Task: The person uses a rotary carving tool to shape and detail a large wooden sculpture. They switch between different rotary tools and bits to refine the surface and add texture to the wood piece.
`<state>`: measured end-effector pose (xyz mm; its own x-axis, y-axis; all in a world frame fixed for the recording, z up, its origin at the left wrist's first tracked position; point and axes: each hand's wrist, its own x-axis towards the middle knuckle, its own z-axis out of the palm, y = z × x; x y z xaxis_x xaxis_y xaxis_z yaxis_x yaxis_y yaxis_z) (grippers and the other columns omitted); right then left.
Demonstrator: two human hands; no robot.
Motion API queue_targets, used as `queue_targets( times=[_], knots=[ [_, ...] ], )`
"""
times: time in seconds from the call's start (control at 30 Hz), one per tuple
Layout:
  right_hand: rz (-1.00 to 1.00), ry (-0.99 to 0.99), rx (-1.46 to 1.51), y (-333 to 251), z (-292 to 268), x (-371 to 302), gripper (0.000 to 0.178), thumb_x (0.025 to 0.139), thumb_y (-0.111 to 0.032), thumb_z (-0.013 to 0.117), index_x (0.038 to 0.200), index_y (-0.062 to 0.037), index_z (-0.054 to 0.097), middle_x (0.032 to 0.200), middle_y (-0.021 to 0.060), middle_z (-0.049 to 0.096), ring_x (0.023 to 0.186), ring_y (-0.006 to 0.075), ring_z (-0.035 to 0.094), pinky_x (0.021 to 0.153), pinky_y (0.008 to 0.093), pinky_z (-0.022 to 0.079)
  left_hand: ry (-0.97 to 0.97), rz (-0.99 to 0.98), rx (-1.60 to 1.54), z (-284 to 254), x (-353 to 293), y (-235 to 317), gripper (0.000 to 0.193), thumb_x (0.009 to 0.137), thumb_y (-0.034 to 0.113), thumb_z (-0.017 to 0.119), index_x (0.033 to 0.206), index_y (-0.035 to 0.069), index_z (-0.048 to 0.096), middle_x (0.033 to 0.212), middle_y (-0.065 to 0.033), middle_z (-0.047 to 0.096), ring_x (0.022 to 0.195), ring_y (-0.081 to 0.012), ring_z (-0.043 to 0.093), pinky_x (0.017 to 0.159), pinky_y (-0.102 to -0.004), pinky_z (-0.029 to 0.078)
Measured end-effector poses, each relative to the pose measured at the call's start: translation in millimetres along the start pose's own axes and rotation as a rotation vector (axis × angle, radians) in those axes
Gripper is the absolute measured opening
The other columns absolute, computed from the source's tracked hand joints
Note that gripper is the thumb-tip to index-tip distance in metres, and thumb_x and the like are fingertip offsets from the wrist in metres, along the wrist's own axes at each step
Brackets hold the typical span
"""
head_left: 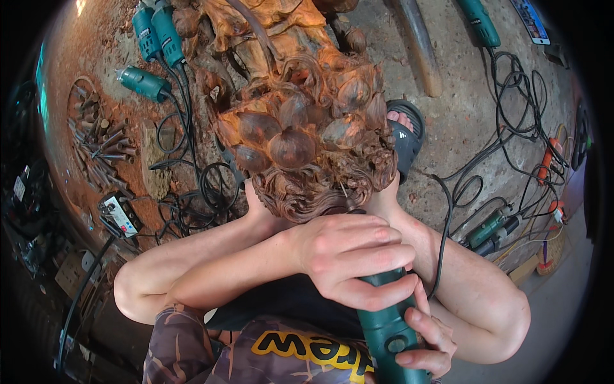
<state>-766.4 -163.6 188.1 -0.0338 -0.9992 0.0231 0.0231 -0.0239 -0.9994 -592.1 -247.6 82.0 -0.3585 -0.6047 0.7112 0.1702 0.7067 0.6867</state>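
The left hand (352, 259) was clamped over the front of a green power tool (387, 333), and the right hand (432, 333) curled round its body farther back. A brown wood carving (294, 137) sat between the person's legs (464, 272), its near edge beside the tool's front end.

The floor (457, 89) is rough grey concrete, stained in places, with reddish-brown dust (83, 54) over its left part. At lower right lies a smoother grey surface (553, 304). Dark clutter (32, 224) fills the dim left edge below a teal glow (43, 96), while the middle is brighter.
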Motion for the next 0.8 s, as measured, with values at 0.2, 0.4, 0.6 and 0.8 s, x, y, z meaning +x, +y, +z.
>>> queue_targets(
  times=[0.2, 0.4, 0.6, 0.8],
  knots=[
    [0.017, -0.004, -0.016, 2, 3, 0, 0.044, 0.076, -0.013, 0.089, 0.116, -0.0075, 0.070, 0.143, 0.0369, 0.058, 0.127, 0.0658, 0.058, 0.108, 0.0809, 0.043, 0.011, -0.002, -0.030, -1, 0, -1, 0.027, 0.080, 0.014, 0.075, 0.107, 0.007, 0.072, 0.100, -0.0145, 0.066, 0.075, -0.0236, 0.066, 0.059, -0.0296, 0.056],
    [0.006, 0.009, -0.027, 5, -1, 3, 0.044, 0.076, -0.012, 0.088, 0.116, -0.0070, 0.070, 0.143, 0.0374, 0.058, 0.128, 0.0661, 0.057, 0.108, 0.0813, 0.043, -0.071, -0.100, -0.070, -12, 1, -2, 0.032, 0.087, 0.011, 0.077, 0.118, 0.005, 0.069, 0.103, -0.0168, 0.072, 0.079, -0.0246, 0.071, 0.060, -0.0332, 0.063],
    [0.017, 0.005, -0.025, 7, 0, 7, 0.044, 0.077, -0.012, 0.088, 0.117, -0.0066, 0.070, 0.144, 0.0379, 0.057, 0.128, 0.0663, 0.057, 0.108, 0.0818, 0.043, -0.066, -0.132, -0.065, -12, 1, -2, 0.032, 0.086, 0.012, 0.077, 0.117, 0.004, 0.069, 0.104, -0.0177, 0.072, 0.079, -0.0251, 0.071, 0.061, -0.0343, 0.063],
    [0.016, 0.001, -0.016, 8, -1, 10, 0.044, 0.077, -0.011, 0.087, 0.117, -0.0061, 0.069, 0.144, 0.0384, 0.057, 0.128, 0.0666, 0.057, 0.108, 0.0822, 0.042, 0.010, -0.126, -0.046, -6, 2, -2, 0.027, 0.077, 0.015, 0.075, 0.103, 0.006, 0.071, 0.101, -0.0153, 0.066, 0.073, -0.0232, 0.064, 0.057, -0.0298, 0.054]
  ],
)
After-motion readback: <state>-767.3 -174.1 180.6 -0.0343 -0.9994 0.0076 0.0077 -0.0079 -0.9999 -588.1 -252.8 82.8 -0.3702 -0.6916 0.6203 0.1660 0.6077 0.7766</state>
